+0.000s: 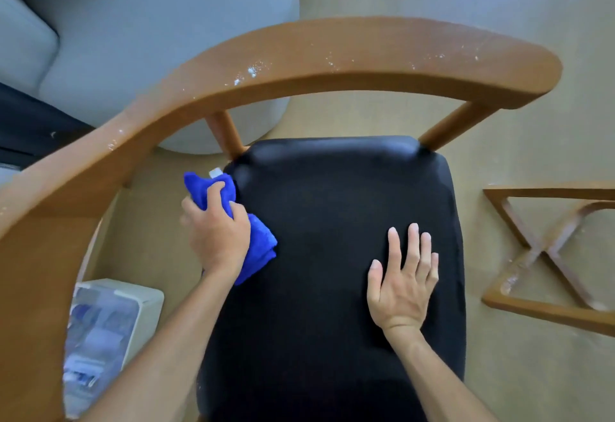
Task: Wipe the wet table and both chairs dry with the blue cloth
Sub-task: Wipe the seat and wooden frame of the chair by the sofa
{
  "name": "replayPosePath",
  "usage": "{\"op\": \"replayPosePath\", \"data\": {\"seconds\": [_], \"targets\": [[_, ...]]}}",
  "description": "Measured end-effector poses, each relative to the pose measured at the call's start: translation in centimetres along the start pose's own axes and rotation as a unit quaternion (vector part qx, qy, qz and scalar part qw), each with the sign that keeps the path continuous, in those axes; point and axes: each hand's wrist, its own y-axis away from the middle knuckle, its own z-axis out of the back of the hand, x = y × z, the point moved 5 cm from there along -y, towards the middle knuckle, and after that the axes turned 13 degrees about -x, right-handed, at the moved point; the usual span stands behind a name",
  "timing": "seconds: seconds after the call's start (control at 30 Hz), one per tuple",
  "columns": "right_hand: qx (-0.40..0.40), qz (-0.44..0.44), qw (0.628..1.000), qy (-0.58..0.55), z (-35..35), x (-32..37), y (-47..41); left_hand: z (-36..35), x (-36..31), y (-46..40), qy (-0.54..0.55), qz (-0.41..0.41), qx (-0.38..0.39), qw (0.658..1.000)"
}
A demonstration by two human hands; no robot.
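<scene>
I look straight down on a chair with a black seat [319,222] and a curved brown wooden backrest [332,55]. Small bright droplets speckle the top of the backrest. My left hand [216,232] grips the bunched blue cloth [259,248] at the seat's left rear edge, close to the left back post. My right hand [404,281] lies flat on the right half of the seat, fingers spread, holding nothing. The table and a second chair are not recognisable in this view.
A grey rounded upholstered piece [149,22] stands behind the chair at upper left. A white bin with clutter inside [100,331] sits on the floor left of the seat. A wooden X-shaped frame [545,252] lies on the floor at right.
</scene>
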Motion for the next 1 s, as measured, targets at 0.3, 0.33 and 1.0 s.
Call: {"op": "replayPosePath", "data": {"seconds": [0.3, 0.33, 1.0], "targets": [[0.091, -0.013, 0.996, 0.004, 0.8, 0.2, -0.3, 6.9, 9.8, 16.0, -0.094, 0.251, 0.096, 0.959], [0.096, -0.013, 0.995, -0.002, 1.0, 0.3, -0.4, 6.9, 9.6, 15.9, -0.104, 0.26, 0.107, 0.954], [0.103, 0.155, 0.982, 0.024, 6.2, 3.1, 3.8, 4.1, 2.0, 8.4, -0.084, -0.116, 0.3, 0.943]]}}
